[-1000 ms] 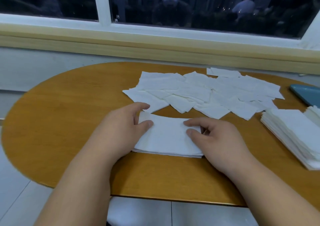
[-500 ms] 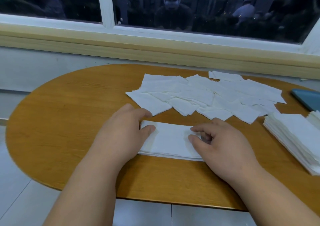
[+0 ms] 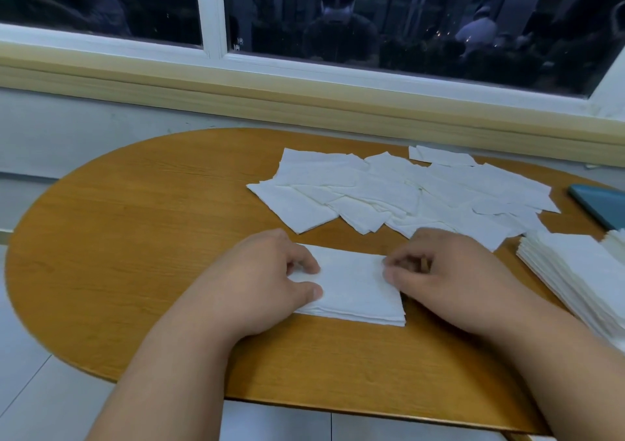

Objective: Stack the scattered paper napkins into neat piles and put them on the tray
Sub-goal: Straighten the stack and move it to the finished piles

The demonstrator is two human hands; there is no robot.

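Observation:
A small stack of white napkins lies near the front of the wooden table. My left hand holds its left end, thumb and fingertips curled onto the paper. My right hand pinches its right end with curled fingers. Several loose napkins lie scattered behind the stack. A taller neat pile of napkins sits at the right edge. The blue tray shows only a corner at far right.
A wall with a wooden ledge and a dark window runs behind the table. Bare tabletop stretches to the left of the napkins. White floor tiles show below the table's front edge.
My hands have drawn closer together on the small stack, squaring its ends. The view shifted slightly, with the table lower in frame.

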